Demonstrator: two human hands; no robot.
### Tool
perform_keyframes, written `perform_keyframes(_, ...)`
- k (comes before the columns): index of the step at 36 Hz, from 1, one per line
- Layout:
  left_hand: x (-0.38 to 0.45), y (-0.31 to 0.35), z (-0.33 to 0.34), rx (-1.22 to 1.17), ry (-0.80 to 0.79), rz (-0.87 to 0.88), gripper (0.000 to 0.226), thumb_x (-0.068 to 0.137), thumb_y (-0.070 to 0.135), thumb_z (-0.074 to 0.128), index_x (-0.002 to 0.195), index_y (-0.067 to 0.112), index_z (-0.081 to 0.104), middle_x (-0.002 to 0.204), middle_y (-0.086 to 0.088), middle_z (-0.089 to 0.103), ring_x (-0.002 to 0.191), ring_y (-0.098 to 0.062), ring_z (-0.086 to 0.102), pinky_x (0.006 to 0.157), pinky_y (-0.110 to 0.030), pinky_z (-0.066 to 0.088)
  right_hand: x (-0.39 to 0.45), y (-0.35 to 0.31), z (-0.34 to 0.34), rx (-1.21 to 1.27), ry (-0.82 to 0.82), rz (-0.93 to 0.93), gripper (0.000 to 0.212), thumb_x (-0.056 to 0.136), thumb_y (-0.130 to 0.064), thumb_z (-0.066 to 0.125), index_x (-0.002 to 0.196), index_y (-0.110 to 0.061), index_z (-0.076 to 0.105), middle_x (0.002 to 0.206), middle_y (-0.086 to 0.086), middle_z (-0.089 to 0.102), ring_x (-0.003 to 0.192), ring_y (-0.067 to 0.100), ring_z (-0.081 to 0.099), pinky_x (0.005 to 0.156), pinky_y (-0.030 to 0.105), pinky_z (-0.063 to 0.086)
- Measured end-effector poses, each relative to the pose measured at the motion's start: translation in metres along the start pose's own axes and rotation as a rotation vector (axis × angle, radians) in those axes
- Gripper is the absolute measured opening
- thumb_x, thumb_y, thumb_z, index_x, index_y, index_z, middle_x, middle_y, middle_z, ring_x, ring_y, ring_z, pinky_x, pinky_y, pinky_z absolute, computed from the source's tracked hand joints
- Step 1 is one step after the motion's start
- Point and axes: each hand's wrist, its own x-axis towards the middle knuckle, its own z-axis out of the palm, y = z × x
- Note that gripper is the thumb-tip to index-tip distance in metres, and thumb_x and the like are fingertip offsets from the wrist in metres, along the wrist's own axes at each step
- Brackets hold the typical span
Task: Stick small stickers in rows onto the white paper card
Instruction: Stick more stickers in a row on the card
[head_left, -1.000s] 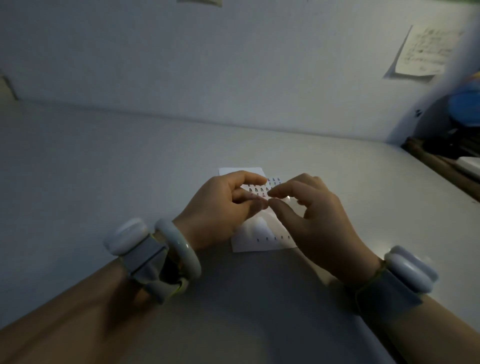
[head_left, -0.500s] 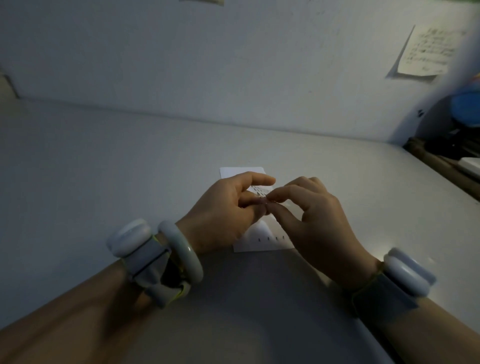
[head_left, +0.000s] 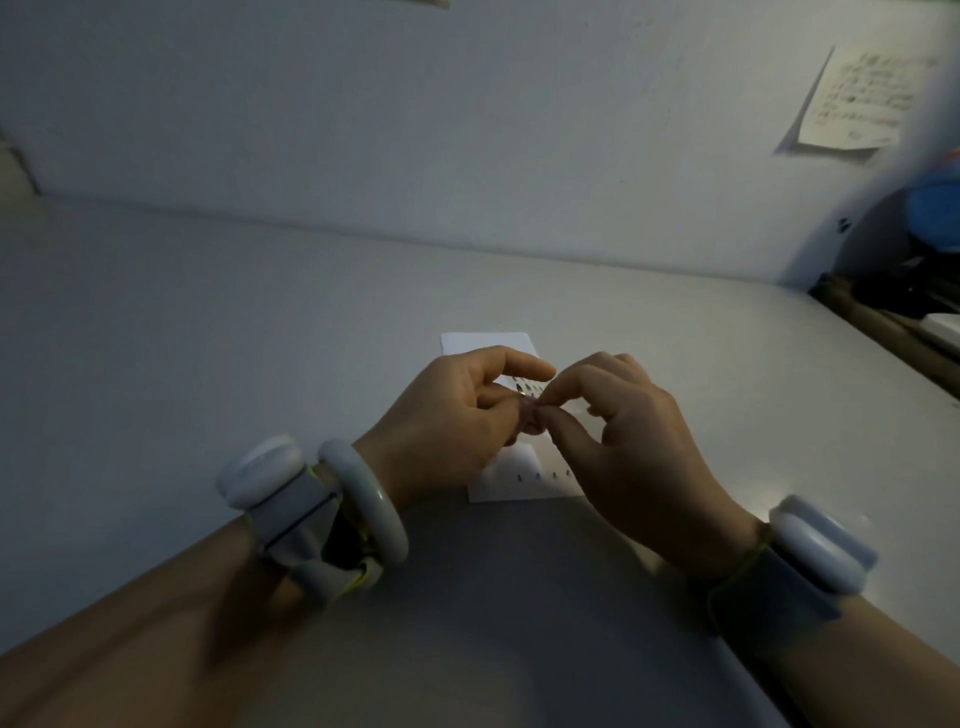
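- The bench (head_left: 260, 332) fills the lower two thirds of the frame, pale grey and dim, with a wall behind it and a handwritten note (head_left: 852, 104) pinned in the upper right.
- The white paper card (head_left: 485, 343) lies flat on the bench at the centre of the frame, its long axis running away from the person, slightly tilted. Only its far top edge and its near bottom strip show; both hands cover the middle.
- The left hand (head_left: 447, 421) and right hand (head_left: 634, 436) meet just above the card's middle, so the card lies directly beneath the fingers. Neither hand is clearly nearer to it.
- The left fingers (head_left: 519, 364) are curled shut around something small and pinkish, which I judge to be the sticker strip or its backing; it is too small and dark to be sure.
- The right thumb and forefinger are pinched together at the same spot, touching the left fingertips. Whether they already hold a freed sticker cannot be told.
- The stickers (head_left: 545, 474) already on the card are tiny dark marks: one row along the near bottom edge, and a few more peeking out at centre between the hands.
- The coming move, in my judgement, is a short drop straight down from the pinch to the blank band between those rows.
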Motion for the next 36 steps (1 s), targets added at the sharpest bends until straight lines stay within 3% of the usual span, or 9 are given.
perform_keyframes(10,0.0,0.003,-0.002,-0.036,-0.01,0.0,0.023,0.093,0.008,0.05,0.102,0.026,0.061,0.081,0.003,0.073,0.078,-0.003,0.068,0.071,-0.016,0.055,0.0,-0.003,-0.002,0.12,-0.013,0.046,0.015,0.085,-0.024,0.059,0.075,-0.033,0.053,0.084,-0.016,0.054,0.084,0.003,0.048,0.067,0.016,0.039)
perform_keyframes(13,0.001,0.003,-0.003,-0.029,0.014,-0.006,0.022,0.092,0.008,0.051,0.096,0.026,0.063,0.087,0.002,0.072,0.081,-0.004,0.068,0.073,-0.019,0.056,0.002,-0.005,-0.005,0.193,-0.01,0.092,0.014,0.083,-0.03,0.056,0.072,-0.039,0.051,0.084,-0.015,0.055,0.083,0.002,0.051,0.065,0.011,0.039)
perform_keyframes(18,0.003,0.001,-0.009,0.044,0.091,-0.009,0.023,0.09,0.007,0.052,0.089,0.023,0.069,0.092,0.01,0.069,0.083,-0.001,0.066,0.075,-0.015,0.053,0.003,-0.002,-0.008,0.226,-0.054,0.176,0.017,0.087,-0.022,0.058,0.074,-0.033,0.056,0.088,-0.013,0.058,0.081,0.0,0.053,0.067,0.011,0.043)
perform_keyframes(22,0.005,-0.001,-0.017,0.239,0.07,-0.008,0.022,0.087,0.01,0.058,0.102,0.021,0.069,0.096,0.012,0.067,0.089,0.006,0.061,0.081,-0.006,0.047,0.004,-0.002,-0.011,0.262,-0.192,0.221,0.012,0.087,-0.021,0.06,0.077,-0.028,0.061,0.092,-0.008,0.06,0.08,0.003,0.054,0.069,0.019,0.044)
perform_keyframes(24,0.006,0.0,-0.02,0.35,-0.016,-0.028,0.029,0.085,0.014,0.062,0.113,0.022,0.065,0.1,0.012,0.062,0.093,0.0,0.059,0.075,-0.002,0.043,0.004,-0.002,-0.012,0.249,-0.281,0.213,0.011,0.087,-0.023,0.06,0.077,-0.028,0.062,0.097,-0.007,0.06,0.082,0.01,0.054,0.074,0.027,0.045)
perform_keyframes(28,0.006,0.001,-0.023,0.497,-0.154,-0.083,0.045,0.081,0.018,0.067,0.124,0.028,0.057,0.103,0.014,0.054,0.087,0.003,0.052,0.067,0.007,0.034,0.003,-0.003,-0.006,0.203,-0.398,0.176,0.014,0.085,-0.023,0.059,0.074,-0.032,0.061,0.1,-0.01,0.058,0.086,0.011,0.054,0.077,0.027,0.043)
perform_keyframes(32,0.006,-0.001,-0.023,0.625,-0.217,-0.063,0.054,0.079,0.019,0.069,0.128,0.031,0.053,0.111,0.011,0.058,0.09,0.002,0.047,0.068,-0.001,0.035,0.002,-0.002,-0.001,0.225,-0.411,0.146,0.023,0.083,-0.017,0.062,0.067,-0.033,0.06,0.095,-0.01,0.058,0.085,0.009,0.055,0.075,0.021,0.04)
perform_keyframes(36,0.007,-0.005,-0.023,0.655,-0.233,-0.06,0.055,0.078,0.021,0.07,0.129,0.032,0.052,0.121,0.008,0.059,0.092,0.001,0.046,0.082,-0.01,0.03,0.002,-0.003,0.001,0.219,-0.424,0.119,0.029,0.082,-0.014,0.063,0.064,-0.036,0.059,0.093,-0.012,0.058,0.079,0.001,0.053,0.066,0.009,0.035)
